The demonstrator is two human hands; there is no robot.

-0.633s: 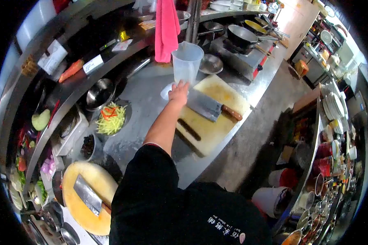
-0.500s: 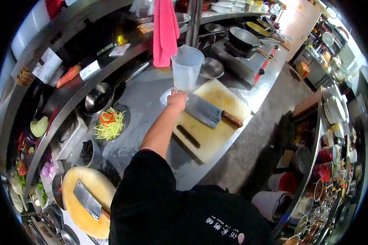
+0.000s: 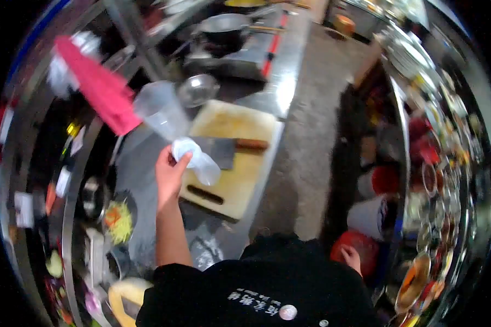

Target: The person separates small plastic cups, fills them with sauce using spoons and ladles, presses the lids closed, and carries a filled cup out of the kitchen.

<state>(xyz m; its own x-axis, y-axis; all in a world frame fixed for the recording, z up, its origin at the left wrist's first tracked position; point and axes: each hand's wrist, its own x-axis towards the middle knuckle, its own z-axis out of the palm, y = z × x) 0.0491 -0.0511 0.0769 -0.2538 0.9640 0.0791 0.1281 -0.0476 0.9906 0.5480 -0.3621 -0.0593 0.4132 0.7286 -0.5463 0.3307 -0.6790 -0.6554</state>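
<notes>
L hand (image 3: 169,173) gripping transluc. plastic vessel (image 3: 207,171), held above cutting bd. (image 3: 245,177) and cleaver (image 3: 228,151), near pitcher (image 3: 163,113). Pick-up apparently done; vessel not set down. R hand (image 3: 351,256) by red tub (image 3: 368,246); grip/contact can't be told. Vessel blurred, partly covered by L hand; blade partly hidden.
</notes>
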